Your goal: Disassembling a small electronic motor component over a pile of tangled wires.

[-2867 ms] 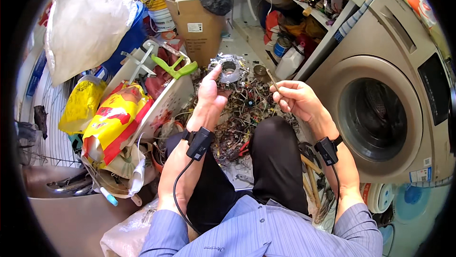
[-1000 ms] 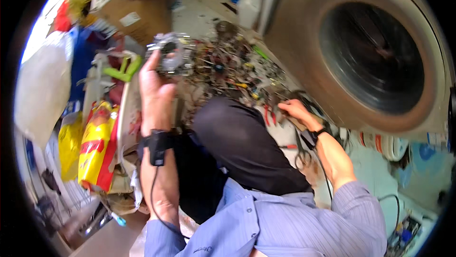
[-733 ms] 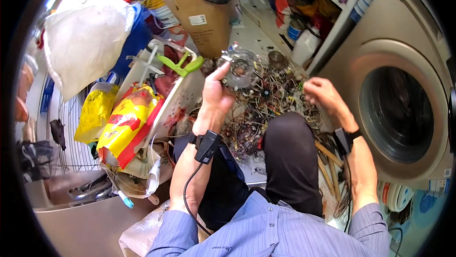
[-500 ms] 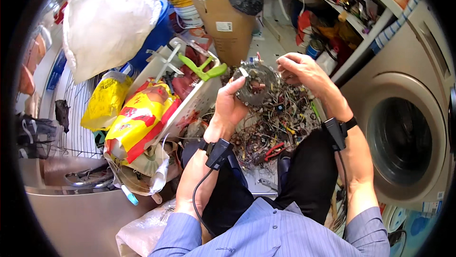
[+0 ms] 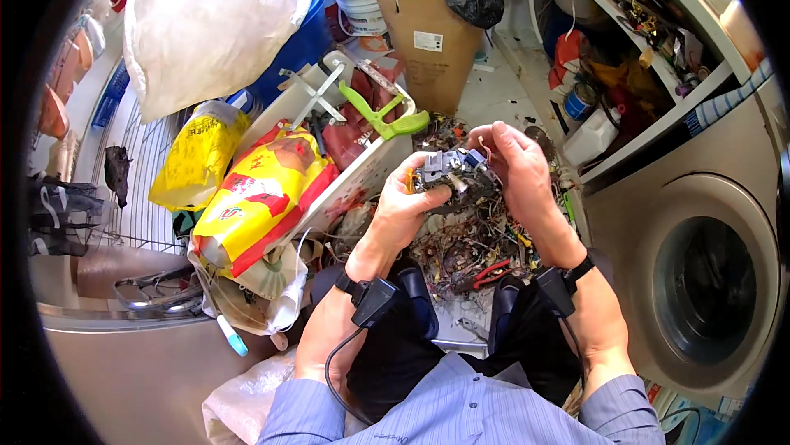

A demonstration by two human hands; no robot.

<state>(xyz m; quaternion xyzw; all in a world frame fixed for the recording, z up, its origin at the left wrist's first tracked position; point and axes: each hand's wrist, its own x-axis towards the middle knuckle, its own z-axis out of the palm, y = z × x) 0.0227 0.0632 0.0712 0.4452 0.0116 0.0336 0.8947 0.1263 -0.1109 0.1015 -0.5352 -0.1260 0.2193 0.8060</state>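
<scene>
My left hand (image 5: 401,208) grips a dark round mechanical part (image 5: 454,172) by its left side, thumb across the near edge. Grey plastic blocks, a pale cylinder and thin wires show on its upturned face; I cannot tell what device it is from. At its right side is my right hand (image 5: 524,172), fingers stretched upward and apart from the thumb side, beside a thin reddish wire. Beneath both hands spreads a heap of tangled wires and small scrap parts (image 5: 453,239). Red-handled pliers (image 5: 492,274) lie on the near part of the heap.
To the left, a white bin (image 5: 350,167) carries a green plastic clamp-like piece (image 5: 380,116), beside yellow-and-red bags (image 5: 263,198). A cardboard box (image 5: 428,58) stands behind. On the right are a cluttered shelf (image 5: 634,30) and a front-loading washing machine (image 5: 691,272).
The round part has been tilted, so its grey blocks now face up. My right hand has come lower and its fingers have straightened. The whole view has shifted slightly.
</scene>
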